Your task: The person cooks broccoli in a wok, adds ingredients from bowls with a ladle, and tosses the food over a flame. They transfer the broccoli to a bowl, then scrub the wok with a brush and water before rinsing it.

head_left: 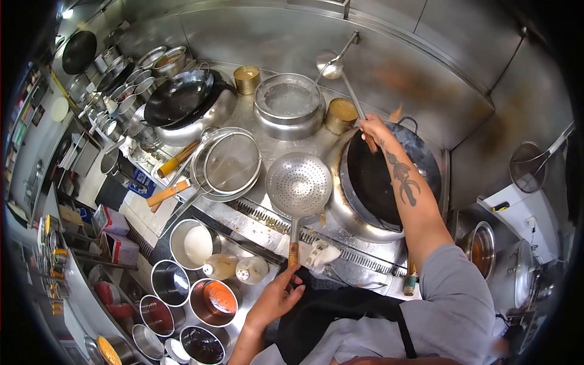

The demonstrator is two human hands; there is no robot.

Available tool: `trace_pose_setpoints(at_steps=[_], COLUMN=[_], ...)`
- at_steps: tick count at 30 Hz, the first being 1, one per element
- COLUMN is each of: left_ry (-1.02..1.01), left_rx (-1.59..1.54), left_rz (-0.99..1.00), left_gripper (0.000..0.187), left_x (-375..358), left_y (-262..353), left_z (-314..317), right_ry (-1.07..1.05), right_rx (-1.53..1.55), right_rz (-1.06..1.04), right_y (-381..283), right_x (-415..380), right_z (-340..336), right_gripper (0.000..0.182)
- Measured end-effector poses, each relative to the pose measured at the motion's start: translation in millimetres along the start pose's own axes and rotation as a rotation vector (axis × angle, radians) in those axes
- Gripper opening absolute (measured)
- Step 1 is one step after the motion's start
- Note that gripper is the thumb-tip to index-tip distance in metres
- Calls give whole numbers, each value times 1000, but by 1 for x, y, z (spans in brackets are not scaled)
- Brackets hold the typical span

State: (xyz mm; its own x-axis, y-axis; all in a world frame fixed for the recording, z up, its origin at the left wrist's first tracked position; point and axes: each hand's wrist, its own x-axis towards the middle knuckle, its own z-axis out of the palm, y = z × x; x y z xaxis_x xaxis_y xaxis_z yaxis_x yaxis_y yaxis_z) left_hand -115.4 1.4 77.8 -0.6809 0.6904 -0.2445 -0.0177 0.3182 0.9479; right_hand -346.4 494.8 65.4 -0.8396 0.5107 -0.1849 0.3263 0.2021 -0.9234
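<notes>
My right hand (373, 129) is closed round the wooden handle of a ladle (330, 64), which reaches up to the wall tap (350, 45). Below that forearm sits a black wok (374, 176) on a steel burner ring. A round perforated skimmer (298, 185) lies in front of me, its wooden handle pointing at my body. At the handle's end is my left hand (281, 299), fingers loosely bent and apart; the forefinger is at the wood, and I see no firm grip. A crumpled white cloth (321, 253) lies beside the handle.
Left of the skimmer, a wire strainer (231, 161) rests on a pot. Farther back are a steel pot (288, 100), two tins (342, 115) and a second wok (176, 100). Sauce pots (213, 301) and two squeeze bottles (251, 269) crowd the lower left. A strainer (528, 165) hangs right.
</notes>
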Motion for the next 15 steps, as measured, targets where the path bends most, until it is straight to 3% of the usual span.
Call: trace_pose_setpoints(at_steps=[3, 5, 9, 11, 12, 13, 15], left_ry=[11, 24, 79, 86, 91, 92, 94], left_rx=[2, 12, 5, 10, 17, 17, 29], left_rz=[-30, -30, -72, -78, -75, -75, -64], left_gripper=[53, 53, 53, 53, 53, 53, 53], left_x=[-10, -18, -30, -34, -34, -33, -32], left_y=[-3, -11, -17, -18, -18, -18, -17], left_z=[6, 9, 9, 8, 8, 8, 8], right_ry=[-138, -47, 5, -383, -633, -634, -680], right_rx=[-110, -323, -364, 40, 465, 465, 1029], right_rz=[-117, 7, 57, 300, 534, 534, 546], right_y=[5, 0, 12, 8, 14, 4, -12], right_x=[10, 10, 19, 23, 37, 25, 0], right_z=[24, 64, 115, 120, 111, 105, 88], right_gripper=[11, 14, 12, 9, 7, 7, 7])
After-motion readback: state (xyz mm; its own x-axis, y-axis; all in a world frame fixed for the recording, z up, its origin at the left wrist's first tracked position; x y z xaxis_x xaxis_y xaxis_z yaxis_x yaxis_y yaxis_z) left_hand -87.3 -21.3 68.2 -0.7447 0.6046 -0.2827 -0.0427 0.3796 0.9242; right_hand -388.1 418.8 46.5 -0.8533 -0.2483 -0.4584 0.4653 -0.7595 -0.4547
